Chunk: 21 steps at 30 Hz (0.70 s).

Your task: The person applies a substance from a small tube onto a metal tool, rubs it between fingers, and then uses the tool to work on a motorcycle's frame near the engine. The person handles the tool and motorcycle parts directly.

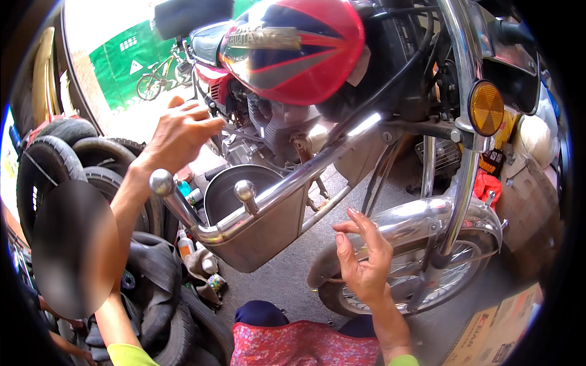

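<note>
A red and dark blue motorcycle fuel tank (pixel 287 55) fills the top middle, with the grey engine (pixel 278 125) below it. My left hand (pixel 177 135) is raised at the left of the engine, fingers curled in. What lies inside those fingers is hidden. Beneath it runs a chrome crash bar (pixel 287 192) with ball ends, a grey metal panel (pixel 259 235) fixed along it. My right hand (pixel 368 268) hovers by the front wheel's chrome mudguard (pixel 415 222), palm up, thumb and fingers apart, nothing in it.
Several black tyres (pixel 52 161) are piled at the left. Bottles and rags (pixel 198 262) lie beside them. Another person's hand (pixel 68 346) shows at the lower left; a blurred oval covers part of that side. Cardboard boxes (pixel 497 332) stand at the right. A bicycle (pixel 157 79) is outside.
</note>
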Available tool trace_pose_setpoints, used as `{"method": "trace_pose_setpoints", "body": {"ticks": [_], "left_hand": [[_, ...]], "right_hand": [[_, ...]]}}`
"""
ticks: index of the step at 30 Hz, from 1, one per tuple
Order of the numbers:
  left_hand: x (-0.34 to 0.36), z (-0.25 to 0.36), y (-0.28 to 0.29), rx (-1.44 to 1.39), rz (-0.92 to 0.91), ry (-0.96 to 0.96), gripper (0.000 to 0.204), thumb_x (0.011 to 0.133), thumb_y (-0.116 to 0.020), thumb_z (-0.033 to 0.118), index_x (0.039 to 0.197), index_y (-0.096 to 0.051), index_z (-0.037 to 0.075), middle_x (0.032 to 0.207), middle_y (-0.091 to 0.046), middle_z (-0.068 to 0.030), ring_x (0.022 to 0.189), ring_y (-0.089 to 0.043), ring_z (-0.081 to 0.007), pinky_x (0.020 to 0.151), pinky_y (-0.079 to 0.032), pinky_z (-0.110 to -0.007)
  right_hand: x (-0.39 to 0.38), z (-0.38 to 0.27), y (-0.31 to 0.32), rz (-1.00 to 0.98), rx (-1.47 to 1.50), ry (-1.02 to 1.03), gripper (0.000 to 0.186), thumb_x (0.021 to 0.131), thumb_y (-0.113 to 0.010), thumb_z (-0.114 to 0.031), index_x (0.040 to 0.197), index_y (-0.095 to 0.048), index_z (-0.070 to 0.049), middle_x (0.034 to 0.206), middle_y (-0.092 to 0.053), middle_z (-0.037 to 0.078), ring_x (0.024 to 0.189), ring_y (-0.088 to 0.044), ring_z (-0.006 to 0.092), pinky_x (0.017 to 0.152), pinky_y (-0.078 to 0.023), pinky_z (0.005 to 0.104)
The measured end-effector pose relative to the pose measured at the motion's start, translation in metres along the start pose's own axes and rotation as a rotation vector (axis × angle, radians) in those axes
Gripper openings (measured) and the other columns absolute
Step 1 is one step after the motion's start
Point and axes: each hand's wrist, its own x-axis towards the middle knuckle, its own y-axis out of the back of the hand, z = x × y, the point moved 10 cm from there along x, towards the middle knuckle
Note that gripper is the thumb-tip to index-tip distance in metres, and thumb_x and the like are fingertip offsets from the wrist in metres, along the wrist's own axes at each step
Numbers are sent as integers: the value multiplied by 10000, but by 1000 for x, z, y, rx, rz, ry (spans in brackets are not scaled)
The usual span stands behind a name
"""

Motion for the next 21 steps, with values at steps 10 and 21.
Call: {"method": "trace_pose_setpoints", "body": {"ticks": [10, 21], "left_hand": [[47, 43, -94, 117, -60, -312, 166, 718, -639, 145, 875, -640, 90, 760, -517, -1, 817, -522, -148, 764, -378, -319], [67, 75, -99, 312, -100, -400, 137, 665, -657, 150, 785, -645, 84, 734, -570, 5, 823, -553, -141, 804, -398, -310]], "right_hand": [[17, 27, -7, 100, -120, -147, 345, 844, -649, -38, 1177, -592, 28, 905, -706, 108, 901, -659, 249, 876, -464, 365], [17, 48, -8, 81, -133, -154, 357, 838, -664, -38, 1185, -603, 22, 920, -702, 102, 978, -646, 275, 905, -471, 373]]}}
